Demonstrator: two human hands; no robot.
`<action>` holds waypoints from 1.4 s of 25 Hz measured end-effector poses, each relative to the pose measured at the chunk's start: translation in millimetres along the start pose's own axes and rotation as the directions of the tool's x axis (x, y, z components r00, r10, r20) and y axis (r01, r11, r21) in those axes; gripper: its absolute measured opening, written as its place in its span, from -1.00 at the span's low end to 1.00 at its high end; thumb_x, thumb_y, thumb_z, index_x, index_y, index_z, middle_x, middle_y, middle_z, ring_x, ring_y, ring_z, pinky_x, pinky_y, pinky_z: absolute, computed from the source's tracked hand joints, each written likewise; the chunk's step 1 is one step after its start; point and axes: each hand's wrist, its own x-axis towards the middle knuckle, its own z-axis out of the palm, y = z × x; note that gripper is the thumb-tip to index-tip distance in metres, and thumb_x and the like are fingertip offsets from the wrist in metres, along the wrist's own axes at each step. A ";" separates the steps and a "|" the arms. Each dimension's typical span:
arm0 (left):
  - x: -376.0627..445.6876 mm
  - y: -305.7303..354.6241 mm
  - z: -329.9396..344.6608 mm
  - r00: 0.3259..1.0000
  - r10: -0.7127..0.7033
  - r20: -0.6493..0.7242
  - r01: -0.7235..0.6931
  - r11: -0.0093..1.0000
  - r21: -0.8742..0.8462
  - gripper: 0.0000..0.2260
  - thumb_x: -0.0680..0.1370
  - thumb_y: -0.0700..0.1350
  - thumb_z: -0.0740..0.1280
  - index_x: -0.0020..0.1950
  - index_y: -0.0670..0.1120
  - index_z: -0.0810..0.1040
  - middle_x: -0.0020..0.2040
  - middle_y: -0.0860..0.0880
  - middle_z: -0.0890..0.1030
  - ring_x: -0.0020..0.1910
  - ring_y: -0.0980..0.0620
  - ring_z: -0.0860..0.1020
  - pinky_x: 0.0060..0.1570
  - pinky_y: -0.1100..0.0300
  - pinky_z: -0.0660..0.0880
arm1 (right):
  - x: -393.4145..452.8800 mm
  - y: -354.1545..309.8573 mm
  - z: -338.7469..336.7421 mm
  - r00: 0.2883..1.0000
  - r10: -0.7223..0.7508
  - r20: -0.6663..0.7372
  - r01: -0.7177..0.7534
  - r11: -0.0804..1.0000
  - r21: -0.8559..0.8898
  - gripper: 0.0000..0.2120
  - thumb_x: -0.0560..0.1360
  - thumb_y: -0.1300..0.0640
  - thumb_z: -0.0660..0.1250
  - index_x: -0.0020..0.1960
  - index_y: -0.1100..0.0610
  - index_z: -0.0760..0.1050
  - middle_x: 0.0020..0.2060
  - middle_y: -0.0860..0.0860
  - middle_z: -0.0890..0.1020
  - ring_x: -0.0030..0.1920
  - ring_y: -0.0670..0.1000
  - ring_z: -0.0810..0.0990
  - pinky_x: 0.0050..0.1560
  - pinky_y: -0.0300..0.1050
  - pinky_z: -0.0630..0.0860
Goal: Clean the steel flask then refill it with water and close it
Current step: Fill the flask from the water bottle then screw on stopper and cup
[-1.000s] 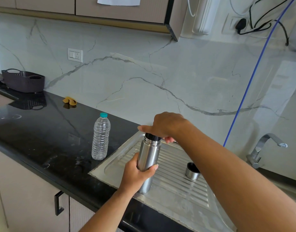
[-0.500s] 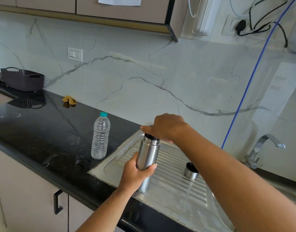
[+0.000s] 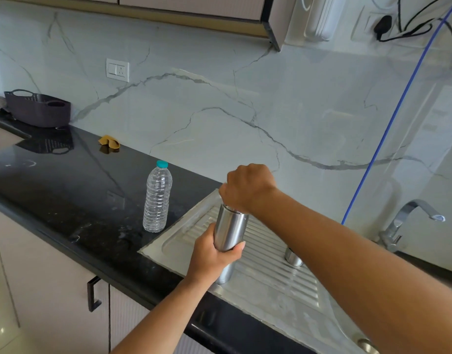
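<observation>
A plastic water bottle (image 3: 157, 199) stands capped on the black worktop (image 3: 66, 180), just left of the drainboard (image 3: 278, 282). On the drainboard the left hand (image 3: 212, 255) wraps the steel flask (image 3: 229, 232) around its middle — keep that grip firm and the base planted. The right hand (image 3: 248, 187) is curled over the flask's top; what it grips is hidden. Twist squarely, without tilting. The steel cup (image 3: 293, 257) sits apart, to the right.

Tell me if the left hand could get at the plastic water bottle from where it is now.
Probably yes, once it lets go: the left hand is wrapped around the steel flask, and bare black countertop separates it from the plastic water bottle.
</observation>
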 end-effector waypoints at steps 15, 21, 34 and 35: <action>-2.2 1.5 -0.7 0.999 -0.011 0.031 0.010 1.000 0.017 -0.65 0.36 0.02 0.64 0.04 0.04 0.59 -0.19 0.08 0.67 -0.19 0.15 0.67 -0.29 0.35 0.54 | -8.2 6.5 5.9 0.994 -0.049 -0.100 0.054 0.997 0.047 -0.49 0.69 -0.11 -0.05 -0.33 0.12 0.33 -0.38 0.04 0.40 -0.31 0.05 0.45 -0.22 -0.11 0.42; -3.0 2.4 -0.4 1.000 0.006 0.000 -0.006 0.997 0.076 -0.63 0.35 0.06 0.64 0.04 0.04 0.58 -0.20 0.09 0.66 -0.19 0.19 0.65 -0.29 0.37 0.54 | -4.8 -4.5 2.0 0.995 0.100 0.017 -0.101 0.994 0.051 -0.67 0.63 0.05 0.09 -0.29 0.11 0.35 -0.33 0.03 0.45 -0.34 0.01 0.42 -0.26 -0.09 0.38; -1.6 -1.2 -2.6 0.997 0.042 0.062 -0.043 0.999 0.008 -0.63 0.39 0.00 0.62 0.10 0.06 0.57 -0.14 0.08 0.67 -0.15 0.15 0.67 -0.24 0.32 0.58 | -30.7 40.6 27.6 0.951 0.241 0.193 -0.303 0.617 0.726 -0.17 0.56 -0.49 -0.20 -0.11 0.12 0.59 -0.24 0.05 0.66 -0.16 0.07 0.62 -0.05 0.02 0.49; -1.7 -2.0 -2.8 0.997 0.049 0.068 -0.048 0.999 -0.006 -0.62 0.39 -0.01 0.62 0.12 0.07 0.57 -0.12 0.08 0.67 -0.14 0.15 0.67 -0.23 0.32 0.59 | -37.7 51.6 47.9 0.928 0.314 0.203 -0.343 0.498 0.796 -0.25 0.61 -0.42 -0.14 -0.07 0.12 0.60 -0.22 0.06 0.68 -0.13 0.09 0.64 -0.01 0.03 0.50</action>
